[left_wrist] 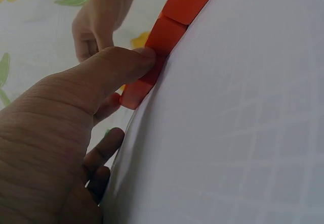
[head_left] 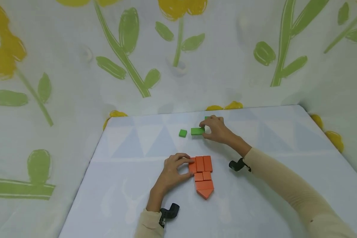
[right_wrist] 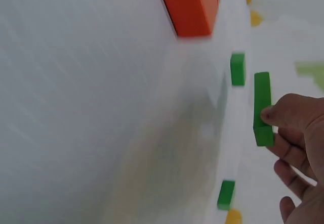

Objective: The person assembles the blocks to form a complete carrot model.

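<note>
So the whole setup sits inside a little booth draped in white cloth with big yellow flowers and green leaves printed on it, and the desk (head_left: 256, 198) has a pale blue-white cover with faint triangle shapes. Around the middle of the desk, a bit toward the near edge, there's a flat cluster of orange blocks (head_left: 203, 173) laid tight together: three tall ones side by side, two small squares under them, then a wider piece and a pointy one at the bottom, so it reads like a carrot body pointing at the person. The left hand (head_left: 174, 172) has its thumb and fingers curled against the left-most orange piece, pinching it at the edge, which I'd guess is just bracing the cluster so nothing slides out of line; the left wrist view shows the thumb pressed right on that block's side. Farther back, toward the far edge, the right hand (head_left: 215, 129) pinches one end of a long green block (head_left: 197, 131) that is lying flat on the desk. A small green cube (head_left: 182, 133) sits just beside it on the left, apart from it, and another small green block (right_wrist: 226, 194) is mostly hidden behind the right hand.
</note>
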Available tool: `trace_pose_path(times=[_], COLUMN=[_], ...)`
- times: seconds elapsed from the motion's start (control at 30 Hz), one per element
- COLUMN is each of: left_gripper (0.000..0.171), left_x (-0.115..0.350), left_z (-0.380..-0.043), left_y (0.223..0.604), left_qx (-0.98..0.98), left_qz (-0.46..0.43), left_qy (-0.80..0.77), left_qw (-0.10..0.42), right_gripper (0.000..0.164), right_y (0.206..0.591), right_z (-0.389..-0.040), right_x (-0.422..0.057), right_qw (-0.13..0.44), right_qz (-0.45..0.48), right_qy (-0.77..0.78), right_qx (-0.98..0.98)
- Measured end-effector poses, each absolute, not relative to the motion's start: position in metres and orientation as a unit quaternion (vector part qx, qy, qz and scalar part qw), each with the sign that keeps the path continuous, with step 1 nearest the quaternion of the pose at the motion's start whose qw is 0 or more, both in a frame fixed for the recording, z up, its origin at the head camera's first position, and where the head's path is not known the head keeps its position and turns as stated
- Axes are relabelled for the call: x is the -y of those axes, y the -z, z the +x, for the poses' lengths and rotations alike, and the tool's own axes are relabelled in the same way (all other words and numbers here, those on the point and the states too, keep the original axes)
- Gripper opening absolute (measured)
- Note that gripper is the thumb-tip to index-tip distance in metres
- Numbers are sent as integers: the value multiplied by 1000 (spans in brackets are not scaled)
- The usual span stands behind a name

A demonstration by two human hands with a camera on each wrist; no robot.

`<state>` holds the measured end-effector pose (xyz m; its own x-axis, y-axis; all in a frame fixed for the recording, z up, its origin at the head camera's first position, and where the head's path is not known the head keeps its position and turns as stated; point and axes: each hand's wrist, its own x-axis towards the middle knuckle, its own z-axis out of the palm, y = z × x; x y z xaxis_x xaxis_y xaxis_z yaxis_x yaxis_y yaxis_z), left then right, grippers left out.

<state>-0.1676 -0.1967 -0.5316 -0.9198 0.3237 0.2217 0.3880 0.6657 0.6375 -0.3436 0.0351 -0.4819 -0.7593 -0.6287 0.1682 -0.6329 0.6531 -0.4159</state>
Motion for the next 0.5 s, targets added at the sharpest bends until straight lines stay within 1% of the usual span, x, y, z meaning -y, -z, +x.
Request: trace_pose_path(times=[0.13, 0.3, 0.5], left_gripper=[41, 42, 43], left_x=[199, 199, 196], left_z=[-169, -170, -167], left_y=[528, 529, 532], left_qx=[911, 914, 908], left_qz=[-198, -194, -200], left_qy=[358, 355, 364], left_qw=[44, 36, 47], right_gripper=[32, 33, 32], right_y=[477, 479, 480], right_z=[-317, -296, -283], right_x=[-40, -41, -42], right_qw=[14, -23, -52], right_qz=[364, 361, 371], right_qy=[-244, -237, -221], right_qx=[899, 902, 901])
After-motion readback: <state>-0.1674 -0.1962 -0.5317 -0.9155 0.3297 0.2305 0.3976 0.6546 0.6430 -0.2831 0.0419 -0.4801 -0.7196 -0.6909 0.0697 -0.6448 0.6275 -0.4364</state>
